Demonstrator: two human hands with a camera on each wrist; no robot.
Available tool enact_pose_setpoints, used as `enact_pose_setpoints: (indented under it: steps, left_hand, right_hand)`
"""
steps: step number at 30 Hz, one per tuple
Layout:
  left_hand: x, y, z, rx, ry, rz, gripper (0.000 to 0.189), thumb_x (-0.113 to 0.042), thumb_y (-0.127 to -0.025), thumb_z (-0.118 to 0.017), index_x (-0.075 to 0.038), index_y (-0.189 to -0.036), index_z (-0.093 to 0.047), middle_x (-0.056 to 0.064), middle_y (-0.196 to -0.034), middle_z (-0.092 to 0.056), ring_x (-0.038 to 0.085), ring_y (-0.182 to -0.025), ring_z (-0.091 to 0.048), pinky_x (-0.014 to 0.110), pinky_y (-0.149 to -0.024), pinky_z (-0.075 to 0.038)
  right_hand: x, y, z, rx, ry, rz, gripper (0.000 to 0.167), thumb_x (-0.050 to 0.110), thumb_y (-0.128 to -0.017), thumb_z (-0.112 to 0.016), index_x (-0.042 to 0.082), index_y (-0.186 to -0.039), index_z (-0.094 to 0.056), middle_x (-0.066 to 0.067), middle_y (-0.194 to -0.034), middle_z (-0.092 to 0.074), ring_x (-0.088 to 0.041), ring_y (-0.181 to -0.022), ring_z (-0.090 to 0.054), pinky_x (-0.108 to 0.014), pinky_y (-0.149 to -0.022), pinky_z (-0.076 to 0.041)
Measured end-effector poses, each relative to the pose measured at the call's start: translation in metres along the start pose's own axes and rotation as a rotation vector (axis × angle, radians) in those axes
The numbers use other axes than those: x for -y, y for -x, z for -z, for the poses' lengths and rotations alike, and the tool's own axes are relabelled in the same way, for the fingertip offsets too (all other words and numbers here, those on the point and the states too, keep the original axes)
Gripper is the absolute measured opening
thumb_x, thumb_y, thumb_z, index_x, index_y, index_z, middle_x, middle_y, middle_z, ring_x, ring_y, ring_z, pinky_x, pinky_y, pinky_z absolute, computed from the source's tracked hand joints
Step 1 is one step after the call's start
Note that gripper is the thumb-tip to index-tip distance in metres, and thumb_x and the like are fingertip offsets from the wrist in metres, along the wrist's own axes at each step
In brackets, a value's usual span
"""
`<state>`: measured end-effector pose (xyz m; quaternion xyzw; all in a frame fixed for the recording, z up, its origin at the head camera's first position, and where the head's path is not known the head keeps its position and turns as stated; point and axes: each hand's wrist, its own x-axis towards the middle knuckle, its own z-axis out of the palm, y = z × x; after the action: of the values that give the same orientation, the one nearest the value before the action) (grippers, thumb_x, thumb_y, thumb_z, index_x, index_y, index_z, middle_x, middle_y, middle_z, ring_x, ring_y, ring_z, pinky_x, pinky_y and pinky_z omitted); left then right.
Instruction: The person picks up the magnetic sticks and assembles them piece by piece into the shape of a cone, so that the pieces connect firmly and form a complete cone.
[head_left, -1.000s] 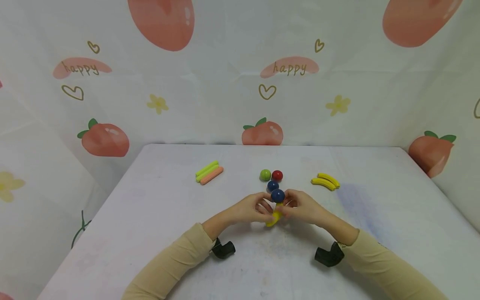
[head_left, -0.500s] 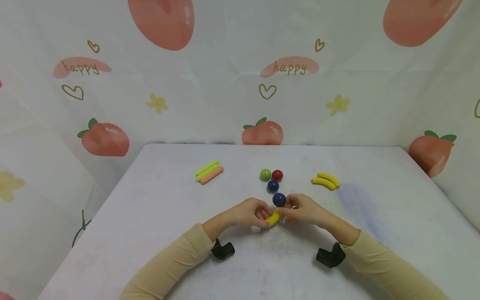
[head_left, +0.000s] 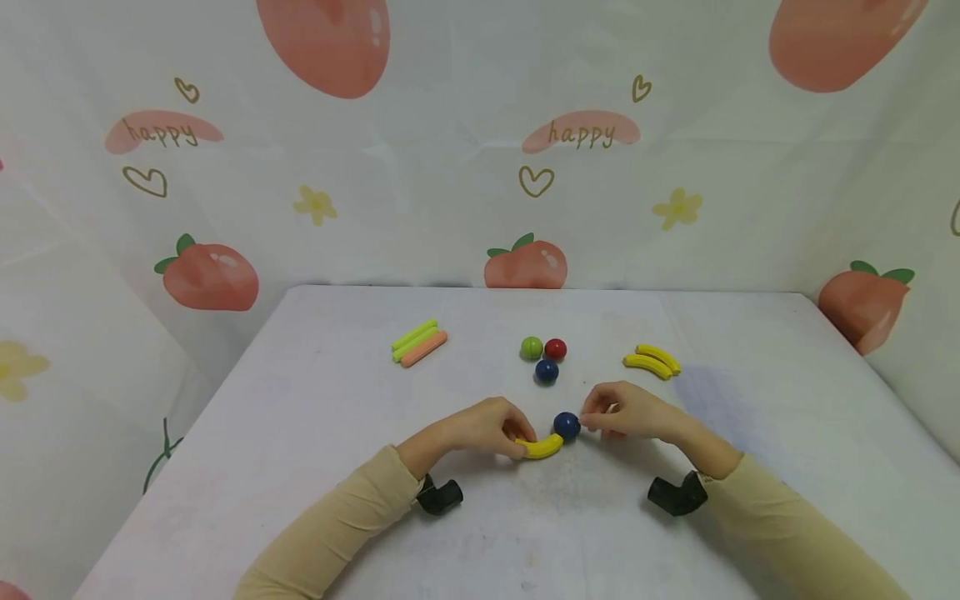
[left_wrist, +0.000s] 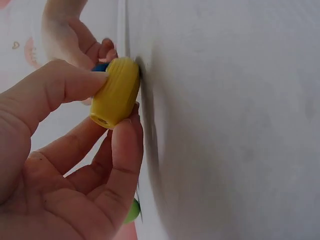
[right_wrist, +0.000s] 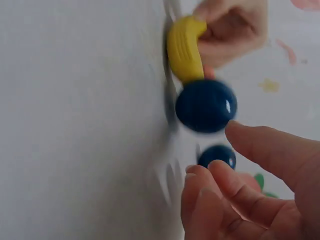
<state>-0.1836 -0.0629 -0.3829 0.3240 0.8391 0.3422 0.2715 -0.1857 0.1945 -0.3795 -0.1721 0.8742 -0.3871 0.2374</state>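
Observation:
A small yellow toy banana (head_left: pixel 542 448) is pinched at one end between the thumb and fingers of my left hand (head_left: pixel 489 427). At the banana's other end sits a dark blue ball (head_left: pixel 567 426), touching it. My right hand (head_left: pixel 628 412) is just right of that ball, thumb and fingers apart, with nothing between them. In the right wrist view the thumb tip is close to the edge of the blue ball (right_wrist: pixel 206 106); whether they touch I cannot tell. The left wrist view shows the banana (left_wrist: pixel 116 93) up close, mostly covering the ball.
Farther back on the white table (head_left: pixel 337 417) are a second blue ball (head_left: pixel 547 372), a green ball (head_left: pixel 532 348) and a red ball (head_left: pixel 556 349). Two more bananas (head_left: pixel 652 362) lie at right. Yellow-green sticks (head_left: pixel 414 335) and an orange stick (head_left: pixel 424 349) lie at left.
The banana has gone from tilted upward to nearly level, and the blue ball has moved down and right with its end. My right hand has let go and moved right.

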Motion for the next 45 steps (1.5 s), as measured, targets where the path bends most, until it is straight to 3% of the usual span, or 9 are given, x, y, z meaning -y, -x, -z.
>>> enact_pose_setpoints:
  steps: [8, 12, 15, 21, 27, 32, 37, 41, 45]
  left_hand:
    - [0.001, 0.004, 0.005, 0.004, -0.012, -0.003, 0.021, -0.006, -0.082, -0.064, -0.004, -0.101, -0.071, 0.007, -0.093, -0.068, 0.004, -0.073, -0.049, 0.012, -0.066, -0.042]
    - [0.004, 0.007, 0.007, -0.022, -0.018, 0.021, 0.019, -0.008, -0.083, -0.064, -0.005, -0.101, -0.071, 0.006, -0.095, -0.068, 0.005, -0.077, -0.05, 0.013, -0.07, -0.043]
    - [0.007, 0.009, 0.009, -0.043, -0.029, 0.03, 0.018, -0.01, -0.084, -0.065, -0.006, -0.101, -0.071, 0.005, -0.096, -0.069, 0.005, -0.078, -0.05, 0.013, -0.071, -0.043]
    - [0.009, 0.01, 0.011, -0.049, -0.048, 0.026, 0.02, -0.01, -0.082, -0.069, -0.005, -0.101, -0.07, 0.005, -0.093, -0.068, 0.003, -0.074, -0.05, 0.012, -0.068, -0.043]
    - [0.01, 0.01, 0.011, -0.052, -0.053, 0.027, 0.02, -0.011, -0.08, -0.072, -0.005, -0.1, -0.07, 0.004, -0.088, -0.066, 0.004, -0.071, -0.048, 0.012, -0.063, -0.042]
    - [0.011, 0.009, 0.01, -0.04, -0.068, 0.016, 0.019, -0.012, -0.081, -0.071, -0.006, -0.1, -0.07, 0.004, -0.088, -0.065, 0.004, -0.071, -0.048, 0.012, -0.063, -0.041]
    - [0.012, 0.009, 0.008, -0.026, -0.089, -0.001, 0.019, -0.012, -0.082, -0.07, -0.007, -0.101, -0.07, 0.003, -0.089, -0.063, 0.004, -0.072, -0.047, 0.013, -0.065, -0.041]
    - [0.011, 0.009, 0.007, -0.023, -0.097, -0.007, 0.019, -0.012, -0.082, -0.07, -0.008, -0.101, -0.07, 0.003, -0.09, -0.062, 0.005, -0.074, -0.047, 0.013, -0.066, -0.041]
    - [0.01, 0.009, 0.006, -0.021, -0.1, -0.005, 0.019, -0.013, -0.082, -0.07, -0.008, -0.101, -0.07, 0.003, -0.09, -0.062, 0.006, -0.074, -0.047, 0.014, -0.067, -0.04]
  right_hand:
    - [-0.019, -0.001, 0.034, -0.283, 0.088, -0.004, 0.023, 0.016, -0.088, -0.063, -0.004, -0.099, -0.057, -0.015, -0.086, -0.062, -0.014, -0.064, -0.055, -0.025, -0.054, -0.048]
    - [-0.028, 0.002, 0.045, -0.458, 0.228, -0.002, 0.022, 0.01, -0.086, -0.062, -0.006, -0.101, -0.057, -0.024, -0.094, -0.062, -0.029, -0.079, -0.06, -0.036, -0.07, -0.051]
    - [-0.034, 0.002, 0.05, -0.515, 0.298, -0.012, 0.023, 0.005, -0.085, -0.06, -0.009, -0.103, -0.056, -0.03, -0.1, -0.061, -0.041, -0.094, -0.056, -0.049, -0.082, -0.046]
    - [-0.039, 0.003, 0.054, -0.485, 0.36, -0.057, 0.029, 0.004, -0.083, -0.062, -0.012, -0.106, -0.055, -0.033, -0.102, -0.058, -0.045, -0.096, -0.054, -0.054, -0.084, -0.044]
    - [-0.054, -0.003, 0.057, -0.455, 0.395, -0.046, 0.032, 0.008, -0.08, -0.066, -0.013, -0.102, -0.058, -0.029, -0.094, -0.061, -0.037, -0.085, -0.058, -0.044, -0.074, -0.049]
    - [-0.05, -0.001, 0.055, -0.378, 0.398, -0.093, 0.036, 0.012, -0.081, -0.064, -0.014, -0.106, -0.059, -0.03, -0.098, -0.061, -0.036, -0.088, -0.059, -0.044, -0.077, -0.05]
    - [-0.034, 0.004, 0.049, -0.329, 0.351, -0.079, 0.034, 0.007, -0.08, -0.061, -0.016, -0.105, -0.058, -0.031, -0.098, -0.062, -0.038, -0.088, -0.061, -0.046, -0.079, -0.051]
    - [-0.028, 0.002, 0.042, -0.308, 0.262, -0.011, 0.028, 0.005, -0.081, -0.062, -0.014, -0.101, -0.058, -0.024, -0.09, -0.062, -0.026, -0.077, -0.06, -0.03, -0.066, -0.051]
    - [-0.02, 0.002, 0.034, -0.251, 0.112, 0.014, 0.029, 0.007, -0.083, -0.064, -0.011, -0.103, -0.054, -0.02, -0.093, -0.06, -0.018, -0.078, -0.059, -0.02, -0.063, -0.048]
